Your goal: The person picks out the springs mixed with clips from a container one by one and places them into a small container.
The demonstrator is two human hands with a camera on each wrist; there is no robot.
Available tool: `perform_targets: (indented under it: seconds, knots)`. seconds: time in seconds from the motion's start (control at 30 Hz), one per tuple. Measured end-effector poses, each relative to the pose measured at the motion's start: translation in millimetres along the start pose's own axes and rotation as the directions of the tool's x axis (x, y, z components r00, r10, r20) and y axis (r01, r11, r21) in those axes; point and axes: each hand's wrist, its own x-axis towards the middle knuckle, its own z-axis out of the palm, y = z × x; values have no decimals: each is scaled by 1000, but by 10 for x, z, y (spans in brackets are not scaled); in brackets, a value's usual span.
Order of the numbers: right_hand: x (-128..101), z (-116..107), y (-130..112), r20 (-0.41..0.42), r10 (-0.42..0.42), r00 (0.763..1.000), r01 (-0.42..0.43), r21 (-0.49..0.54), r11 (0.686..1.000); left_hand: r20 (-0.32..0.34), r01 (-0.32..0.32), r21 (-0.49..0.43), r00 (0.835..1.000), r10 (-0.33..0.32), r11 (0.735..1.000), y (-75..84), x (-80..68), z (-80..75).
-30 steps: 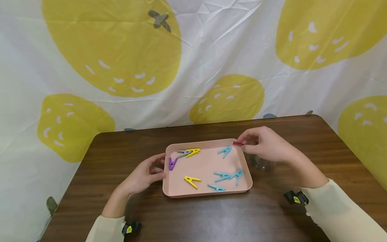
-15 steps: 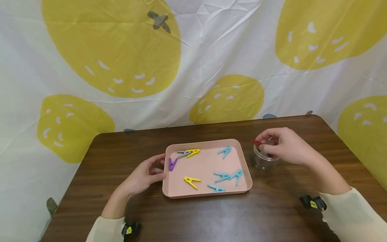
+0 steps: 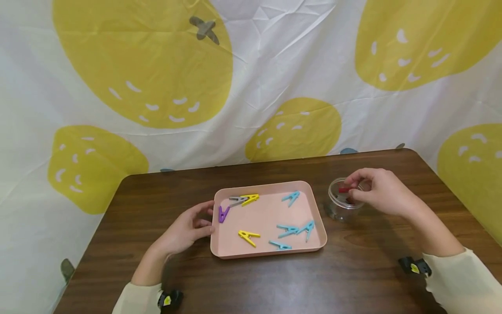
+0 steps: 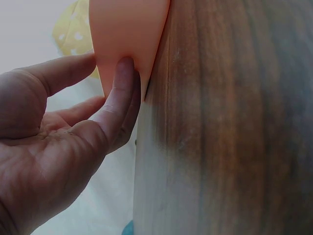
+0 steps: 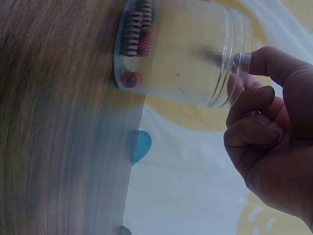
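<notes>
1. Head view: right hand (image 3: pixel 382 192) pinches a red spring (image 3: pixel 345 190) over the clear jar (image 3: pixel 342 205) mouth, right of the pink tray (image 3: pixel 270 253).
2. Left hand (image 3: pixel 188 226), fingers relaxed, steadies the tray edge on the counter (image 3: pixel 274 283).
3. Judgement: centre the spring inside the rim before letting go; avoid nudging the jar.

jar (image 3: pixel 342 206) right of tray (image 3: pixel 318 218), pegs (image 3: pixel 289 228) inside

We sit at a home-style setup: a wooden table (image 3: pixel 274 279) before a lemon-printed cloth backdrop (image 3: pixel 251 78).
</notes>
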Motion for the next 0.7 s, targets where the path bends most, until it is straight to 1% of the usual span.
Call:
perform_targets:
  seconds: [0.43,0.7]
  knots:
    - [-35,-33,-2,-24,25,999,-25,9,1000,3,7,2,1000,-7,1000,20,-11,-3]
    - [-88,-72,-5,-74,3,997,-3,3,1000,-3,11,5,1000,-11,1000,20,-10,1]
